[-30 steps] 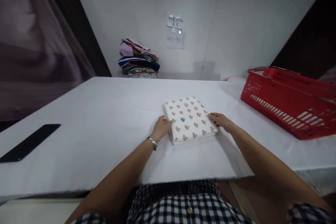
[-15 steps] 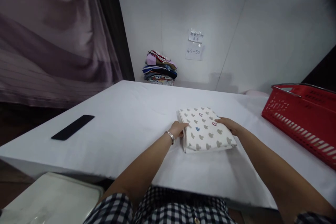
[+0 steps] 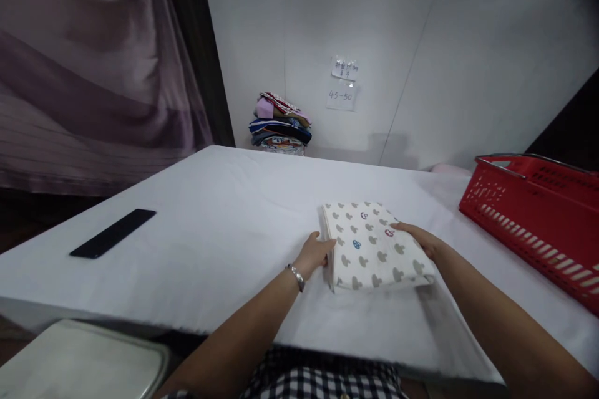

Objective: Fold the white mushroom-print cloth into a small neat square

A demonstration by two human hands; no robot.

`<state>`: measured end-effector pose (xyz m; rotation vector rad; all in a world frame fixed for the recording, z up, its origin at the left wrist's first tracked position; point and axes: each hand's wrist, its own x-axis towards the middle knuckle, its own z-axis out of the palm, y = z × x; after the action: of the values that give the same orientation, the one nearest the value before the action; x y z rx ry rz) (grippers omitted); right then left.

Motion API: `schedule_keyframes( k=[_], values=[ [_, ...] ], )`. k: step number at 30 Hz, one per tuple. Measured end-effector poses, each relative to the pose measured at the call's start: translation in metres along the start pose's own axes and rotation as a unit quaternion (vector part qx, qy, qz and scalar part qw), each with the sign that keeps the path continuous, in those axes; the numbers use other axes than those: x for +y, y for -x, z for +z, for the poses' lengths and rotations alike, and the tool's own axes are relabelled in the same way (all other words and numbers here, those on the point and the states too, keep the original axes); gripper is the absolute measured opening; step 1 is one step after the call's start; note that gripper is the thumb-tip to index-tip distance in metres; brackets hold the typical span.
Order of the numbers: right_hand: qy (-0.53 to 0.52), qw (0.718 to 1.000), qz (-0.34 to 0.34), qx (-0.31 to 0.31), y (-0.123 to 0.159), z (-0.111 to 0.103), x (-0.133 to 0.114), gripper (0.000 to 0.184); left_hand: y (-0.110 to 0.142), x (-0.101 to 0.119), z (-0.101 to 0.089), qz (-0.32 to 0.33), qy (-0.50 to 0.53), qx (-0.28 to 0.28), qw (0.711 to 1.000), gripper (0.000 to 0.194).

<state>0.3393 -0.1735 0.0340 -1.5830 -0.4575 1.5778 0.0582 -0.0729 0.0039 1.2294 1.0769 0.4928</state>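
A folded white cloth [image 3: 362, 255], printed with grey mushroom-like shapes and a few blue and red ones, is between my two hands over the white-covered table. My left hand [image 3: 316, 254], with a silver band at the wrist, grips its left edge; one digit reaches over the top and others are partly hidden at the side. My right hand [image 3: 418, 238] holds the right edge, thumb on the upper face and fingers out of sight underneath. The near right corner of the cloth looks slightly raised.
A red plastic basket [image 3: 538, 212] with metal handles stands at the right. A flat black strip [image 3: 113, 234] lies on the table [image 3: 224, 212] at left. Folded fabrics form a stack [image 3: 281, 124] by the back wall. A pale stool-like surface [image 3: 84, 361] sits below left.
The whole view has shifted slightly. My left hand's grip on the cloth edge looks looser, with one digit lifted away. My right hand keeps its hold on the right side.
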Motion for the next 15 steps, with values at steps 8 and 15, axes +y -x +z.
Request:
schedule_keyframes(
  k=[8, 15],
  values=[
    [-0.004, 0.999, -0.039, -0.037, 0.015, 0.035, -0.053, 0.034, 0.010, 0.004, 0.003, -0.019, 0.077, 0.006, 0.997, 0.075],
    [0.100, 0.975, -0.196, -0.020, 0.039, 0.095, -0.107, 0.034, 0.014, 0.004, 0.002, -0.046, 0.199, -0.095, 0.974, 0.049]
  ],
)
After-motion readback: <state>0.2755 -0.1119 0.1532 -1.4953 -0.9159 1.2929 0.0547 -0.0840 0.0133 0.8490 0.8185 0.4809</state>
